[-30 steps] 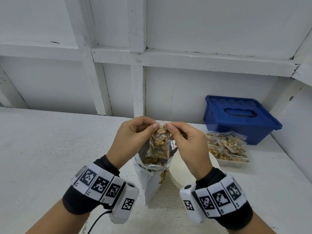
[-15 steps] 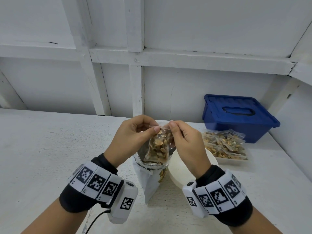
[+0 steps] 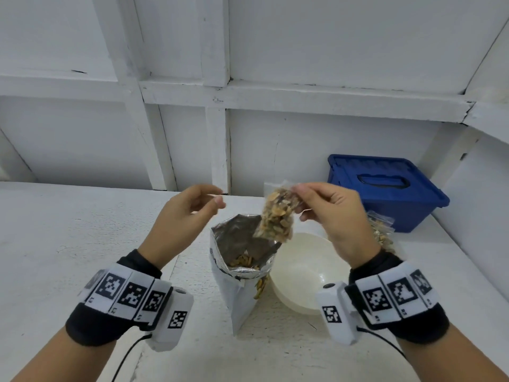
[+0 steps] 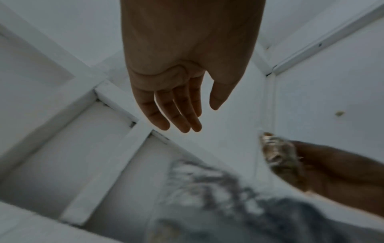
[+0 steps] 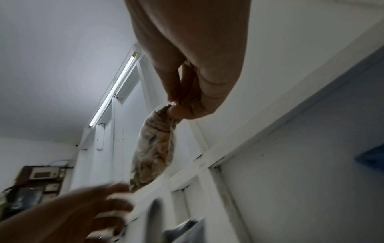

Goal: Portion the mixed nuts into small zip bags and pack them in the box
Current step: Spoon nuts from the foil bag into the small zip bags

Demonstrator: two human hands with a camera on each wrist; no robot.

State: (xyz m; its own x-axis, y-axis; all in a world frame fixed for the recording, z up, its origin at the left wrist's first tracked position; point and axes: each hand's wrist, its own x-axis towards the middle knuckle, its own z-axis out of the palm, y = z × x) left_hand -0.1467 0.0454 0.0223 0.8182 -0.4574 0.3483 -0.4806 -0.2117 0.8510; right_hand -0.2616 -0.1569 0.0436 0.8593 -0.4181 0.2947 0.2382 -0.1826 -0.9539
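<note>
Midway: right hand (image 3: pixel 334 216) pinches a filled zip bag (image 3: pixel 278 217) above the foil pouch (image 3: pixel 239 274); left hand (image 3: pixel 184 216) loosely open, empty; blue box (image 3: pixel 385 188) beyond remains lidded.

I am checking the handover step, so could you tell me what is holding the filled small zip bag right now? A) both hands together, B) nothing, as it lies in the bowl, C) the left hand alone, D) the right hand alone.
D: the right hand pinches the top of the small zip bag above the foil pouch, while the left hand is apart from it, holding nothing.
</note>
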